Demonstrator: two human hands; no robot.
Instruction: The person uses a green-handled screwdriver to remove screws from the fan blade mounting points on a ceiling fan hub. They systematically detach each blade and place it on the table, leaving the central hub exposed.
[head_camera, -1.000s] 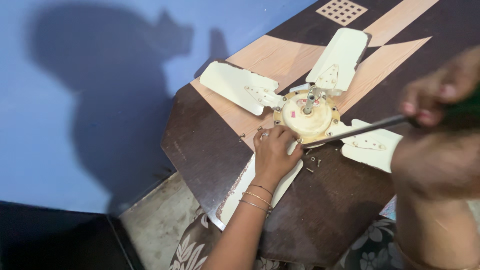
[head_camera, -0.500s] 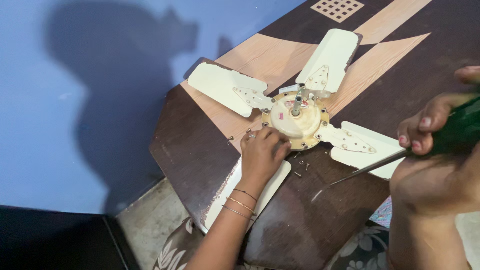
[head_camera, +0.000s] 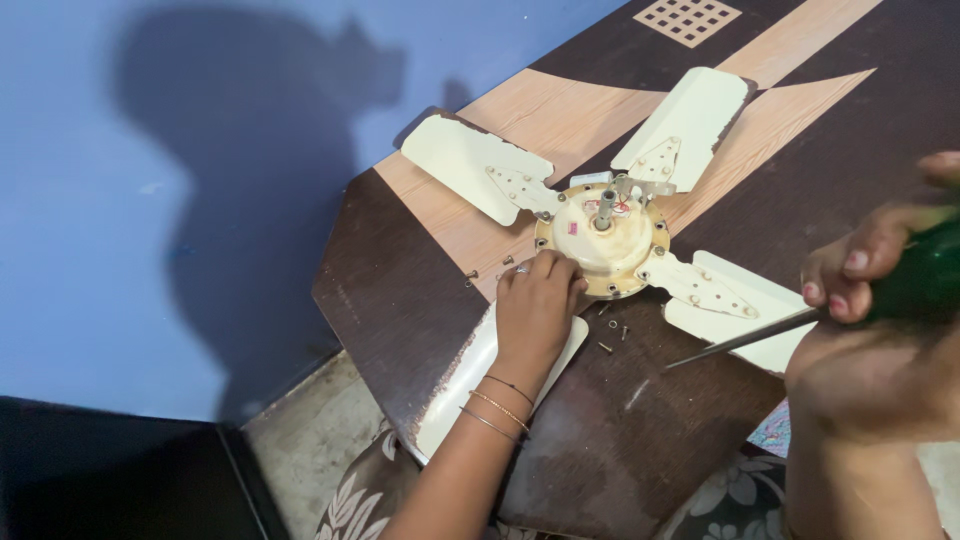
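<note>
My left hand (head_camera: 535, 305) presses flat on the fan (head_camera: 605, 235) on the table (head_camera: 400, 300), fingers at its hub to steady it; my right hand (head_camera: 870, 330) grips the screwdriver (head_camera: 760, 335), tip lifted clear.

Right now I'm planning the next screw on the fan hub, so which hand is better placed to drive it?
The right hand: it already grips the screwdriver. The left hand rests at the fan hub, holding no tool.

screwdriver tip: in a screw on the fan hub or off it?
Off. The screwdriver, gripped in the right hand, has its tip over bare tabletop, clear of the hub. The left hand rests at the hub's edge.
</note>
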